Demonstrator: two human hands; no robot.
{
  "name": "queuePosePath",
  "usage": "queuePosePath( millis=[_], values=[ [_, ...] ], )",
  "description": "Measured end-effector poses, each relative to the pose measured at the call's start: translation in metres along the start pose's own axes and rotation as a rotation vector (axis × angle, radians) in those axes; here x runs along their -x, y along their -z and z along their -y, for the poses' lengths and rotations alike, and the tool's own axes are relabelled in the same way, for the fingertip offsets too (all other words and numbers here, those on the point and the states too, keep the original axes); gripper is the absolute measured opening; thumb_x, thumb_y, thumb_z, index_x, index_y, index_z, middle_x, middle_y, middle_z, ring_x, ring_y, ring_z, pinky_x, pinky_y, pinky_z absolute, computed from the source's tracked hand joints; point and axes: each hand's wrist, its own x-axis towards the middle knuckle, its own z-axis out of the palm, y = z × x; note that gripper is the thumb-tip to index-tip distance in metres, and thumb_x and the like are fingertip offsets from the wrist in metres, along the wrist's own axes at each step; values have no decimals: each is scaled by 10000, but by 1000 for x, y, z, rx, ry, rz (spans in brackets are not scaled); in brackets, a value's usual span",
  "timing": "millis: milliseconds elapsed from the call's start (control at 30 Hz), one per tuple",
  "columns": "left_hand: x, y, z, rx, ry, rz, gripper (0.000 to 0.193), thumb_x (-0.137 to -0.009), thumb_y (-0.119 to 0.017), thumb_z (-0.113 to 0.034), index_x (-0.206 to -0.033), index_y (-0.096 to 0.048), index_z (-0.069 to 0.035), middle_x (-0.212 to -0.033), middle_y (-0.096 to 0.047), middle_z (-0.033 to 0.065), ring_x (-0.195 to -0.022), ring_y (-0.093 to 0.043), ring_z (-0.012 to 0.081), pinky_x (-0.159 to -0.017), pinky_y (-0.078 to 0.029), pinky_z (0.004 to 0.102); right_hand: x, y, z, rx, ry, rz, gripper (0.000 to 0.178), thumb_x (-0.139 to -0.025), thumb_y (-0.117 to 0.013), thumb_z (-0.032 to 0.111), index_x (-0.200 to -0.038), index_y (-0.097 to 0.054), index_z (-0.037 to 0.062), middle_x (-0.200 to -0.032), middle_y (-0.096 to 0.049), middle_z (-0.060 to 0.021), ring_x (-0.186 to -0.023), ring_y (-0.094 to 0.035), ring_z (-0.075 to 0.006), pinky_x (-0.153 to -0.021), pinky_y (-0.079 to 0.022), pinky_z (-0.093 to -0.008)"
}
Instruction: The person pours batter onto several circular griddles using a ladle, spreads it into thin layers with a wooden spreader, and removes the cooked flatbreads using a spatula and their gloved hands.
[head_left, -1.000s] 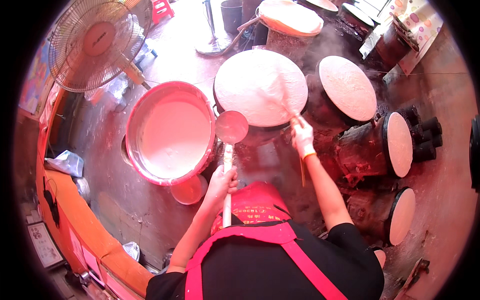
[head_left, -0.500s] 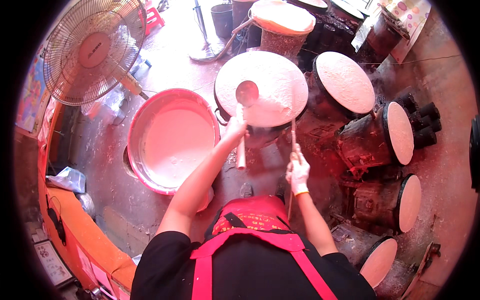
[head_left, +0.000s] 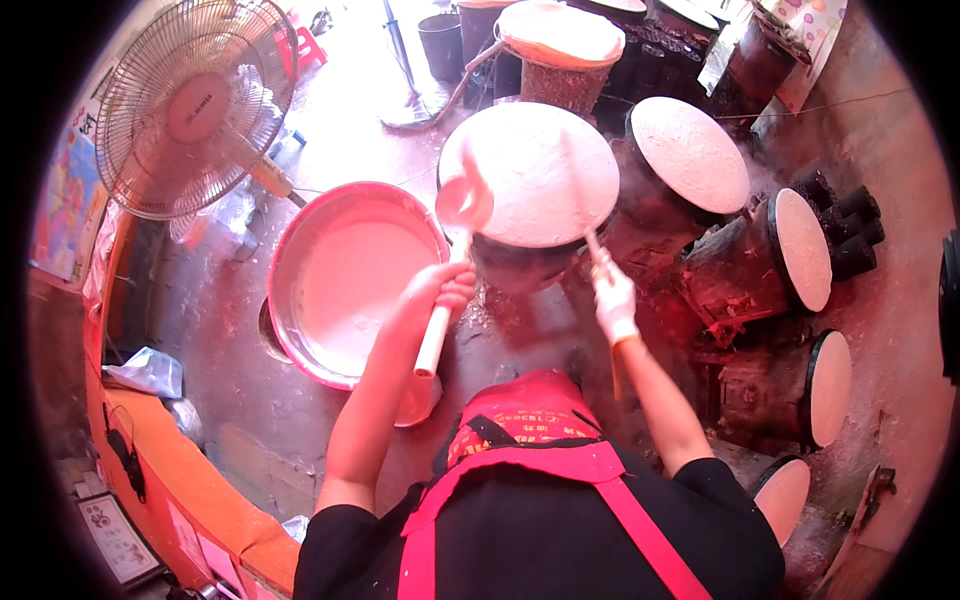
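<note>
My left hand (head_left: 440,292) is closed round the pale handle of a ladle (head_left: 463,203). The ladle's bowl is blurred and hangs over the left edge of a round griddle (head_left: 535,165) coated with pale batter. In my right hand (head_left: 615,295), which wears a white glove, is a thin wooden stick (head_left: 592,240). Its far part is smeared by motion over the griddle's right side. On my left stands a large red-rimmed basin (head_left: 275,290) holding pale batter (head_left: 350,275).
More batter-covered round griddles (head_left: 690,155) on dark stoves curve along the right. A standing fan (head_left: 195,110) is at the far left, above an orange counter (head_left: 215,485). Dark cylinders (head_left: 855,235) lie by the right wall. A dark bucket (head_left: 440,45) stands at the back.
The ladle and my left hand have moved left and nearer to me, toward the basin. My right hand has shifted slightly forward, and the stick's far part now blurs over the griddle.
</note>
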Motion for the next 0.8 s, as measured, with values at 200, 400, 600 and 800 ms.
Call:
queuePosePath(
  millis=[200, 400, 600, 800],
  values=[
    [24, 82, 40, 84, -109, -204, 71, -959, -462, -42, -931, -406, -9, -724, -411, 0, -494, -353, 16, -359, -288, 123, 86, -1, 32, -177, -264, 372, 396, -908, -625, 181, -1255, -562, -1, -1256, -607, -108, -1169, -540, -141, -992, -388, -252],
    [57, 122, 75, 30, -284, -364, 42, -963, -442, -40, -944, -416, -13, -719, -420, 11, -490, -349, 26, -378, -292, 146, 47, 91, 42, 483, -205, -63, 406, -904, -613, 251, -1284, -561, 118, -970, -674, -219, -840, -668, -247, -742, -501, -341],
    [53, 114, 67, -10, -318, -352, 72, -976, -432, -61, -994, -398, 0, -739, -411, 23, -496, -349, 30, -376, -296, 144, 51, 119, 58, 1018, -162, 74, 363, -875, -599, 331, -1214, -624, 203, -726, -621, -180, -699, -622, -358, -631, -480, -464],
    [35, 48, 59, -278, -289, -263, 70, -975, -448, -75, -930, -427, -27, -716, -406, -5, -484, -339, 19, -368, -279, 152, 65, 150, 31, 696, 2, -80, 362, -912, -560, 290, -1244, -586, 149, -750, -651, -165, -651, -638, -309, -599, -495, -432]
  ],
)
